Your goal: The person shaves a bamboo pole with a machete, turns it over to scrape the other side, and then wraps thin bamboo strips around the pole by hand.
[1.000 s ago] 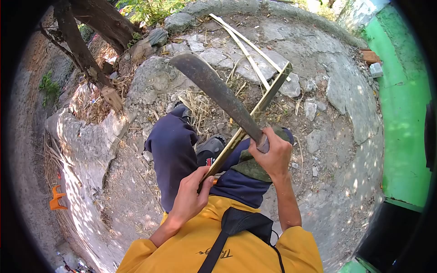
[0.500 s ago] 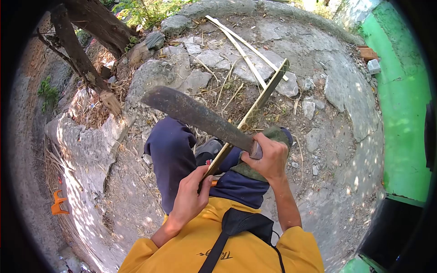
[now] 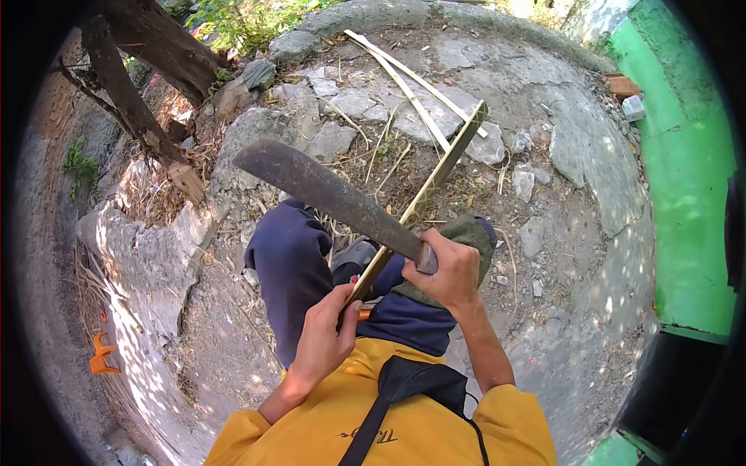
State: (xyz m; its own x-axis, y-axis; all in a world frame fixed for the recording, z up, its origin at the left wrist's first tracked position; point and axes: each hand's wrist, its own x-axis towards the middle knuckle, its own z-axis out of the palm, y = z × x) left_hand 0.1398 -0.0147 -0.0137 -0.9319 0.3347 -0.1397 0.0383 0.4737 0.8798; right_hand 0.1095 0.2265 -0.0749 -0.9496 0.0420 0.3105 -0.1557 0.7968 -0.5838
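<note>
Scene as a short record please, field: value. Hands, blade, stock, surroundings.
left hand: left hand grips near end of held strip
right hand: right hand closed on machete handle
blade: crosses over held strip, tip forward-left; contact unclear
held strip: slants away, far end forward-right
loose stock: pale strips on the ground, beyond the hands
left side: trunk, orange object
right side: green wall
</note>
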